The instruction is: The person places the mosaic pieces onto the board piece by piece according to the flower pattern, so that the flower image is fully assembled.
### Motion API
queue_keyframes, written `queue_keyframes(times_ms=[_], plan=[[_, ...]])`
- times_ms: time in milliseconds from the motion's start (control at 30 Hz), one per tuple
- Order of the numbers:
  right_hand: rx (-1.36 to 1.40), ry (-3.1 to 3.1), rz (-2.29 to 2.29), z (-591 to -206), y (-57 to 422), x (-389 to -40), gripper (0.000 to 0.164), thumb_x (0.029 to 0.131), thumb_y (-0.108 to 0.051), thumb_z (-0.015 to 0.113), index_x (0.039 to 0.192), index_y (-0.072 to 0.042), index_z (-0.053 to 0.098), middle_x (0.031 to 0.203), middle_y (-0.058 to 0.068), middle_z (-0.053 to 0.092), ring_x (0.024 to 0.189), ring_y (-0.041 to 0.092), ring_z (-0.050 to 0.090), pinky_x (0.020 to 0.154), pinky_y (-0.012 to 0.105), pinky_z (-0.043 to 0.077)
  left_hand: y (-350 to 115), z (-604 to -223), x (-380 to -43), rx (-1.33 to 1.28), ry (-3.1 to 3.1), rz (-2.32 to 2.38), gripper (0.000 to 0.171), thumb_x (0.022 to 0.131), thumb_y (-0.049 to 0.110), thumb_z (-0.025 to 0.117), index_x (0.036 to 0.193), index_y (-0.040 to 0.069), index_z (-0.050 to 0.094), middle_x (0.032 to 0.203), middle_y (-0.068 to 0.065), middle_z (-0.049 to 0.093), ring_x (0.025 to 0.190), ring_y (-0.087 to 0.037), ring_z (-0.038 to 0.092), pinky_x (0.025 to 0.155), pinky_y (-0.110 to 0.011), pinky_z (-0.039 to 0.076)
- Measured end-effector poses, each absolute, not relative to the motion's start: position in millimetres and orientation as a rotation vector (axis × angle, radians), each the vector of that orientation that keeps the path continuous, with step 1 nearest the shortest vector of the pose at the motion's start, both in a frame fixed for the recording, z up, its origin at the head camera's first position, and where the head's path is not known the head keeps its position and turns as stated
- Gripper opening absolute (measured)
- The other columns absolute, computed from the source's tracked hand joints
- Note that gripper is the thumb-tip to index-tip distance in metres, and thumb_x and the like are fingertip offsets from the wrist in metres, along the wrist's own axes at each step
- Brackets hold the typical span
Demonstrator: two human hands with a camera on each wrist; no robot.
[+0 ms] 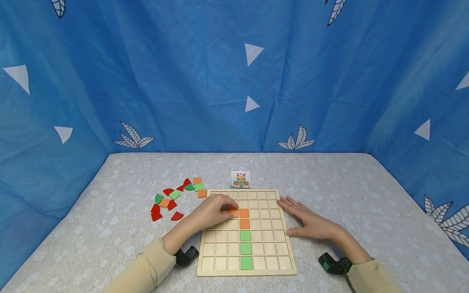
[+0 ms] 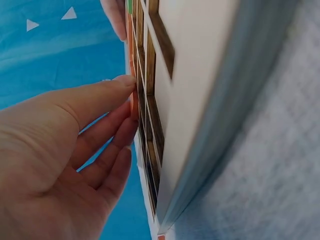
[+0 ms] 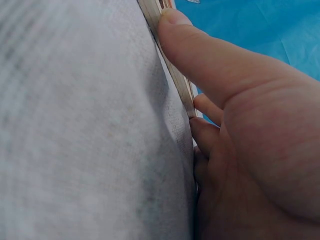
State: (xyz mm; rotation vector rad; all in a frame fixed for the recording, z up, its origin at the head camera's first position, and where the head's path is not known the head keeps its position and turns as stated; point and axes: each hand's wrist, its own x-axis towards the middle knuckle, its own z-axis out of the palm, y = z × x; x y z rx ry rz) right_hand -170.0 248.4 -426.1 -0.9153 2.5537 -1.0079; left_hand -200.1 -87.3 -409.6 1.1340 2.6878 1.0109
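A wooden grid board [image 1: 265, 273] lies on the table. In one of its columns are several green square tiles [image 1: 246, 263] with orange square tiles [image 1: 244, 224] beyond them. My left hand [image 1: 214, 209] reaches over the board's left side and pinches an orange square tile [image 1: 233, 213] by its edges, beside the farthest orange one in that column. In the left wrist view, thumb and fingers of the left hand [image 2: 80, 145] meet at this tile [image 2: 133, 103], partly hidden. My right hand [image 1: 309, 221] lies with extended fingers along the board's right edge, touching it with thumb and fingertips.
Left of the board are scattered loose pieces: red quarter-circle tiles [image 1: 177, 216], green ones [image 1: 158, 198], and light green and orange squares [image 1: 202, 193]. A small pattern card [image 1: 240, 179] stands just beyond the board's far edge. Blue cloth [image 1: 227, 81] hangs around the table.
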Motion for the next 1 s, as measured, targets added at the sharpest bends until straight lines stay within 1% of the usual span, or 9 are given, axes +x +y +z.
queue_keyframes(times_ms=[300, 633, 833, 1000], plan=[[-0.918, 2.562, -1.006, -426.5, 248.6, -170.7, 0.082, 0.085, -0.036, 0.068, 0.148, -0.006, 0.025, 0.152, 0.016, 0.015, 0.137, 0.038, 0.004, 0.103, 0.061, 0.002, -85.0, -404.8, -195.2, 1.177, 2.779, 0.881, 0.021, 0.081, 0.009, 0.074, 0.102, 0.007, 0.072, 0.095, -0.001, 0.068, 0.089, -0.013, 0.061, 0.075, -0.027, 0.049], [-0.914, 2.555, -0.997, -429.0, 250.1, -171.8, 0.082, 0.086, -0.037, 0.067, 0.149, -0.008, 0.024, 0.153, 0.015, 0.014, 0.138, 0.037, 0.003, 0.103, 0.061, 0.003, -86.0, -406.0, -193.5, 1.158, 2.779, 0.935, 0.020, 0.081, 0.006, 0.073, 0.101, 0.006, 0.072, 0.095, -0.002, 0.068, 0.089, -0.013, 0.061, 0.075, -0.027, 0.050], [-0.924, 2.552, -1.008, -427.4, 248.7, -170.9, 0.082, 0.086, -0.036, 0.067, 0.149, -0.007, 0.024, 0.152, 0.016, 0.014, 0.138, 0.037, 0.004, 0.103, 0.062, 0.003, -96.0, -401.9, -192.6, 1.061, 2.777, 1.049, 0.021, 0.084, 0.008, 0.070, 0.105, 0.006, 0.071, 0.099, -0.002, 0.067, 0.091, -0.015, 0.061, 0.077, -0.033, 0.050], [-0.911, 2.563, -1.009, -425.9, 247.3, -169.0, 0.083, 0.085, -0.037, 0.068, 0.149, -0.007, 0.024, 0.153, 0.015, 0.014, 0.138, 0.037, 0.004, 0.103, 0.062, 0.002, -120.7, -390.0, -192.8, 0.949, 2.875, 1.089, 0.024, 0.083, 0.009, 0.071, 0.107, 0.006, 0.070, 0.102, -0.002, 0.066, 0.093, -0.018, 0.061, 0.079, -0.040, 0.049]])
